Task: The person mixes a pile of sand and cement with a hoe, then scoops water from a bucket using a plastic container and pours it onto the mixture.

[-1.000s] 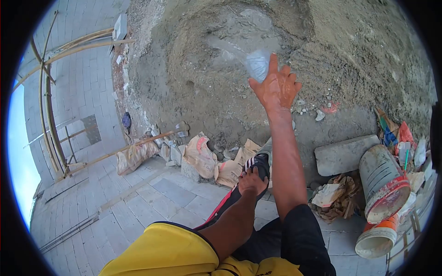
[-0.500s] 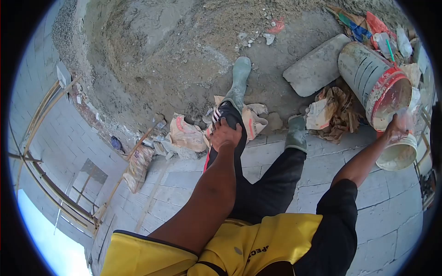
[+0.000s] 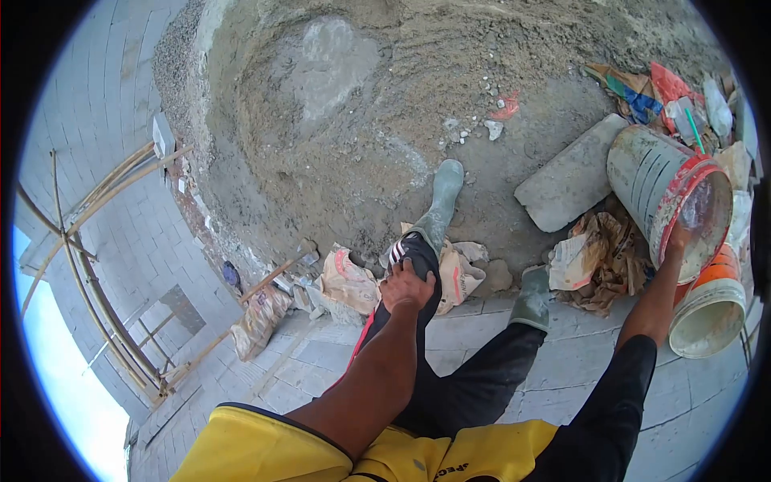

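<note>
My left hand (image 3: 405,285) rests on my left knee, its fingers spread over the dark trouser leg (image 3: 430,301). My right hand (image 3: 679,238) reaches into the mouth of a large tilted bucket (image 3: 646,173) with a red rim. In that hand is a clear plastic container (image 3: 695,207), partly lost against the bucket's wet inside; its exact kind is hard to make out. Just below the large bucket, a smaller orange and white bucket (image 3: 707,321) lies tipped with its mouth toward me.
A mound of wet sand and mortar (image 3: 329,153) spreads ahead, under my left boot (image 3: 444,197). Near the large bucket are a concrete slab (image 3: 572,173) and crumpled paper sacks (image 3: 602,261). Bamboo poles (image 3: 96,289) stand at left. Pale blocks (image 3: 578,365) form the surface below.
My right hand has moved from in front of the large bucket's lower rim into its mouth with the clear container. My left hand stays on the knee. The view has tilted and shifted.
</note>
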Demonstrator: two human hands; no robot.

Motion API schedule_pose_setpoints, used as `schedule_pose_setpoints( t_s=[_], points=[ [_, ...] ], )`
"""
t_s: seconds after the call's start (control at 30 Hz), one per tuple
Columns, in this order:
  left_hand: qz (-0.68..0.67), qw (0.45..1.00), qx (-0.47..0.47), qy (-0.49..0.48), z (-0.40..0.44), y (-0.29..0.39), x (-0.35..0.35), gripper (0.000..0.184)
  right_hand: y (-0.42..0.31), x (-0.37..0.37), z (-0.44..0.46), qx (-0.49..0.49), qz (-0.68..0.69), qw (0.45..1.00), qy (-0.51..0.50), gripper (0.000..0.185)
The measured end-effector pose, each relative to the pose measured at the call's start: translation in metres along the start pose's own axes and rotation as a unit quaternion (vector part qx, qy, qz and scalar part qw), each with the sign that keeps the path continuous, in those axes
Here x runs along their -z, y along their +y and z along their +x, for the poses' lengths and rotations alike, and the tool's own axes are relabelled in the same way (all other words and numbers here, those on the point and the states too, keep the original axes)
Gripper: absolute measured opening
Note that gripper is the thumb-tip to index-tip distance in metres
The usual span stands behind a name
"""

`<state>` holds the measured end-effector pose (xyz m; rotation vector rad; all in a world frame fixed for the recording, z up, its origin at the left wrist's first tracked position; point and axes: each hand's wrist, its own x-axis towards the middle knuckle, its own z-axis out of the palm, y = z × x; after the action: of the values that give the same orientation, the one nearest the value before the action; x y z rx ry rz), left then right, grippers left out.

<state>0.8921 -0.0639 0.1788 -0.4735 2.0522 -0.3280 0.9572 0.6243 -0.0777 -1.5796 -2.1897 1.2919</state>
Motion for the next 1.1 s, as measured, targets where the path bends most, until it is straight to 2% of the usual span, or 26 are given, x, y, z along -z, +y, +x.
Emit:
schedule_pose_setpoints(
  t_s=[0.03, 0.1, 0.17, 0.2, 0.23, 0.3, 0.4, 0.5, 0.57, 0.63, 0.67, 0.7, 0.8, 0.83, 0.9, 0.93, 1.0, 1.03, 1.07, 1.1],
  points=[
    [-0.009, 1.000, -0.001, 0.014, -0.002, -0.001, 0.001, 0.071, -0.021, 0.007, -0.015, 0.029, -0.115, 0.990, 0.074, 0.058],
    [-0.019, 1.000, -0.005, -0.013, -0.001, -0.001, 0.003, 0.072, -0.101, 0.000, -0.070, -0.038, 0.154, 0.978, 0.135, 0.085],
    [-0.025, 1.000, -0.011, 0.008, 0.000, -0.006, -0.003, 0.072, -0.126, 0.007, -0.086, -0.052, 0.200, 0.948, 0.243, 0.097],
    [-0.020, 0.999, -0.020, 0.020, 0.002, -0.008, -0.005, 0.072, -0.134, 0.023, -0.092, -0.010, 0.017, 0.952, 0.306, 0.093],
    [-0.028, 0.999, -0.019, 0.019, 0.002, -0.009, -0.005, 0.071, -0.098, 0.048, -0.072, 0.139, -0.102, 0.929, 0.328, 0.085],
    [-0.033, 0.999, -0.020, 0.014, 0.005, -0.013, -0.004, 0.071, -0.125, 0.075, -0.097, 0.196, -0.218, 0.874, 0.388, 0.082],
    [-0.053, 0.998, -0.017, 0.013, 0.009, -0.020, -0.008, 0.070, -0.211, 0.053, -0.181, 0.214, -0.237, 0.874, 0.367, 0.082],
    [-0.071, 0.997, -0.024, 0.008, 0.009, -0.025, -0.007, 0.068, -0.285, -0.022, -0.248, 0.249, -0.217, 0.906, 0.265, 0.083],
    [-0.084, 0.996, -0.021, 0.011, 0.009, -0.025, 0.000, 0.067, -0.329, -0.098, -0.286, 0.278, -0.135, 0.941, 0.137, 0.083],
    [-0.094, 0.995, -0.025, 0.016, 0.008, -0.027, -0.002, 0.066, -0.368, -0.179, -0.319, 0.299, -0.118, 0.947, 0.015, 0.086],
    [-0.095, 0.995, -0.028, 0.023, 0.010, -0.027, -0.003, 0.066, -0.395, -0.219, -0.337, 0.235, -0.114, 0.964, -0.051, 0.090],
    [-0.103, 0.994, -0.027, 0.023, 0.010, -0.027, -0.004, 0.064, -0.413, -0.261, -0.349, 0.214, -0.113, 0.966, -0.088, 0.094],
    [-0.096, 0.995, -0.021, -0.003, 0.009, -0.028, 0.002, 0.064, -0.486, -0.361, -0.380, 0.151, -0.206, 0.934, -0.251, 0.096],
    [-0.096, 0.995, -0.021, -0.004, 0.010, -0.029, 0.003, 0.064, -0.503, -0.389, -0.385, 0.139, -0.199, 0.926, -0.288, 0.094],
    [-0.091, 0.996, -0.016, -0.019, 0.008, -0.029, 0.004, 0.064, -0.517, -0.446, -0.383, 0.111, -0.090, 0.906, -0.398, 0.090],
    [-0.092, 0.995, -0.016, -0.022, 0.007, -0.029, 0.001, 0.064, -0.520, -0.459, -0.383, 0.110, -0.093, 0.906, -0.399, 0.090],
    [-0.090, 0.996, -0.015, -0.019, 0.010, -0.028, 0.000, 0.065, -0.551, -0.452, -0.392, -0.052, 0.010, 0.851, -0.522, 0.096],
    [-0.090, 0.996, -0.019, -0.020, 0.010, -0.027, 0.000, 0.065, -0.561, -0.427, -0.397, -0.099, 0.082, 0.828, -0.546, 0.089],
    [-0.093, 0.995, -0.014, -0.030, 0.010, -0.026, 0.003, 0.064, -0.551, -0.414, -0.397, -0.101, 0.081, 0.831, -0.542, 0.089],
    [-0.096, 0.995, -0.009, -0.037, 0.011, -0.024, 0.006, 0.063, -0.541, -0.402, -0.393, -0.154, 0.162, 0.806, -0.549, 0.082]
  ],
)
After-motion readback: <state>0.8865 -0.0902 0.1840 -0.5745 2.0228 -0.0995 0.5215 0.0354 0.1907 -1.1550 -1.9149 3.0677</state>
